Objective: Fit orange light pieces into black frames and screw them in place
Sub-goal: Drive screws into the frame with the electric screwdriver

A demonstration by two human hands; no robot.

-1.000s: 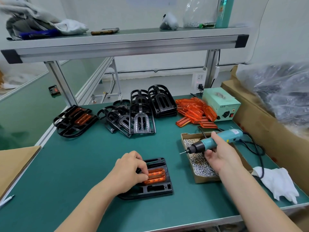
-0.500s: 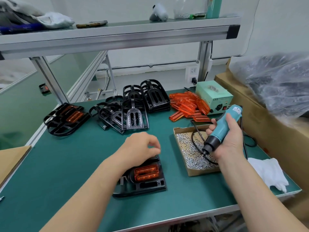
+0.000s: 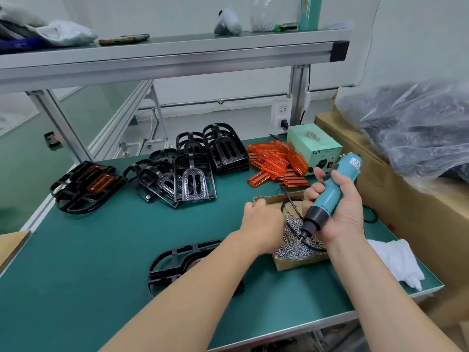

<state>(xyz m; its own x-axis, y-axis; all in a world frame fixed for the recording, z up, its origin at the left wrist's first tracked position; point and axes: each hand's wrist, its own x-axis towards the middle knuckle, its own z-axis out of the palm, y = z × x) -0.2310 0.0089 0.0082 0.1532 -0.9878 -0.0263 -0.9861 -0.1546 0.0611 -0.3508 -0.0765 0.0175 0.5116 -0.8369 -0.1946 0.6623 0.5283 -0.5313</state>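
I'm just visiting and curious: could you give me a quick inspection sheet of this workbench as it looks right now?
Surface: green bench mat, in use.
Job's things: black frame under the left forearm; spare frames and orange pieces at the back; box of screws.
Clutter: white glove at the right edge.
Hands: left hand at the screws, grip unclear; right hand grips the screwdriver.
Cables: black cord loops over the screws.
Surroundings: shelf overhead, power box, cardboard carton.

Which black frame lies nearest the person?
The lone black frame near the bench front, partly under the left forearm; the other frames sit stacked farther back.
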